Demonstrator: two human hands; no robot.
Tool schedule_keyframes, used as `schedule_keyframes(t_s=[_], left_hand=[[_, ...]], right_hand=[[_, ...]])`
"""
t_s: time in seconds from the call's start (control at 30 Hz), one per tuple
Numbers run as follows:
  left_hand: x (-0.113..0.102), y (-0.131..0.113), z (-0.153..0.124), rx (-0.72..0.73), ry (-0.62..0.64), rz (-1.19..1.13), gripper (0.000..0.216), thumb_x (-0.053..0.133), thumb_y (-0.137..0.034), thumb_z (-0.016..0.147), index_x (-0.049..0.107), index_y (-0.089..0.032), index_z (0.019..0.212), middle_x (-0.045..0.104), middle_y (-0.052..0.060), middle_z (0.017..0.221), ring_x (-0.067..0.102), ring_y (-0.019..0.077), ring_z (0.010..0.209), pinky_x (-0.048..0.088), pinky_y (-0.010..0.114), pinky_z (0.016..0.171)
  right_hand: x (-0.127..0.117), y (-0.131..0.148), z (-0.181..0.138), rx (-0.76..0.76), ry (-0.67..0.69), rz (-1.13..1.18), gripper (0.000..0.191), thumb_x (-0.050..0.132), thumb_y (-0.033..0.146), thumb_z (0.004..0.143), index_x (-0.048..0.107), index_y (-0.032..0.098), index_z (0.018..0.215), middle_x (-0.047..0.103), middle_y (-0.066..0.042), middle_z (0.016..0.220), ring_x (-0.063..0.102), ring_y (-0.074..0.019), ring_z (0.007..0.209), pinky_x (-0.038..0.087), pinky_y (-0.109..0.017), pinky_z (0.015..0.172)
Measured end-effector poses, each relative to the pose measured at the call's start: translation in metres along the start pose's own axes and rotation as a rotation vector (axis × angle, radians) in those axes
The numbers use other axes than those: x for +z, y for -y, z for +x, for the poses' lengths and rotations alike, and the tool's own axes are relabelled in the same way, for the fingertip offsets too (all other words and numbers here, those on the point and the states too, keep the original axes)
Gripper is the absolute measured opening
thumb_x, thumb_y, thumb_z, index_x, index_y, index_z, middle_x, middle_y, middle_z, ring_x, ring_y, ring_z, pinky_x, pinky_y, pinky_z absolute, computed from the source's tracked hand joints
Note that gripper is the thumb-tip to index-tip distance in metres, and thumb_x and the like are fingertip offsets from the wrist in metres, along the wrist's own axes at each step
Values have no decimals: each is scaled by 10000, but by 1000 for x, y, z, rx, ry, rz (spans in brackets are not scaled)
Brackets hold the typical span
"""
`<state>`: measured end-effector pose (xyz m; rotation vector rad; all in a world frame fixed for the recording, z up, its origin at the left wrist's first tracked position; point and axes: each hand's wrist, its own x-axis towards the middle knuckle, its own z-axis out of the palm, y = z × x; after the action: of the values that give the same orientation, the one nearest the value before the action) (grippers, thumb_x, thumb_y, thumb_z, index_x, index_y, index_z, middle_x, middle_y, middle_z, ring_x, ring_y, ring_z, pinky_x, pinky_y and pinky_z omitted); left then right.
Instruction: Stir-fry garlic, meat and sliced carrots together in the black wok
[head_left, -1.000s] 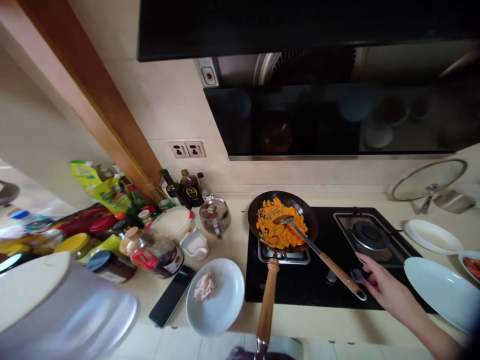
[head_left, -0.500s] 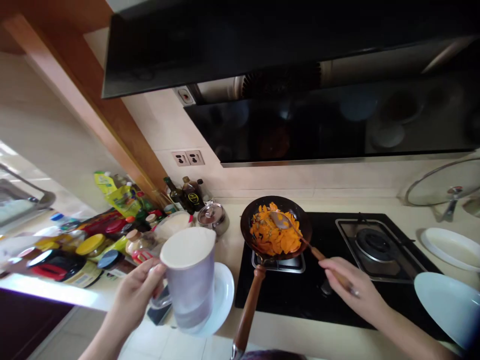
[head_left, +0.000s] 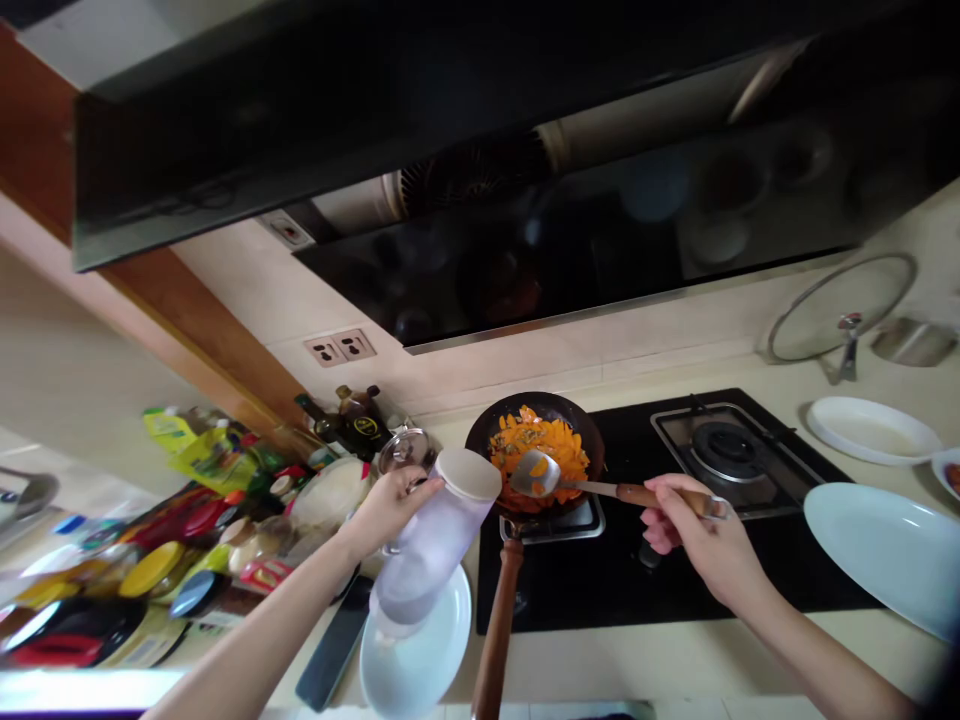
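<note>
My left hand (head_left: 390,505) is closed around the handle of a translucent water jug (head_left: 435,540) with a white lid, tilted toward the black frying pan (head_left: 592,440). The pan sits on the left burner and holds orange vegetable slices (head_left: 536,445). My right hand (head_left: 694,535) grips the wooden handle of a metal spatula (head_left: 577,485), whose blade is lifted just over the pan's near rim with a few orange pieces on it. The pan's long wooden handle (head_left: 495,640) points toward me.
A white plate (head_left: 416,670) and a dark phone (head_left: 330,655) lie below the jug. Jars, bottles and a lidded steel pot (head_left: 401,450) crowd the left counter. The right burner (head_left: 716,445) is bare. White dishes (head_left: 874,430) and a glass lid (head_left: 840,310) stand at right.
The jug has moved right and tipped toward the pan. My right hand has lifted the spatula out of the vegetables to the pan's near edge. The view has tilted.
</note>
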<state>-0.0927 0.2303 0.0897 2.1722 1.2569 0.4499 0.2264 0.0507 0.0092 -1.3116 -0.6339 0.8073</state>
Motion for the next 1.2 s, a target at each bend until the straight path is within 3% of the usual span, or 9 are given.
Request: schedule_keyframes(t_s=[0.37, 0.6, 1.2], left_hand=[[8, -15, 37, 67, 140, 204, 434, 467, -589, 784, 519, -189, 623, 403, -64, 557, 377, 117, 530, 270, 237, 500], [11, -18, 51, 98, 201, 293, 446, 464, -589, 782, 423, -204, 559, 330, -78, 536, 345, 112, 522, 241, 240, 514], [4, -26, 75, 100, 218, 349, 436, 523, -591, 720, 610, -177, 612, 442, -61, 524, 402, 121, 518, 299, 228, 527]], right_hand=[[12, 1, -4, 5, 60, 88, 405, 629, 560, 723, 555, 188, 867, 589, 25, 550, 576, -131, 445, 471, -234, 394], [16, -6, -2, 15, 76, 130, 395, 633, 547, 726, 558, 181, 857, 580, 29, 542, 572, -125, 436, 462, -224, 384], [26, -5, 13, 37, 129, 147, 364, 633, 529, 732, 558, 189, 838, 584, 47, 523, 581, -120, 428, 456, -208, 383]])
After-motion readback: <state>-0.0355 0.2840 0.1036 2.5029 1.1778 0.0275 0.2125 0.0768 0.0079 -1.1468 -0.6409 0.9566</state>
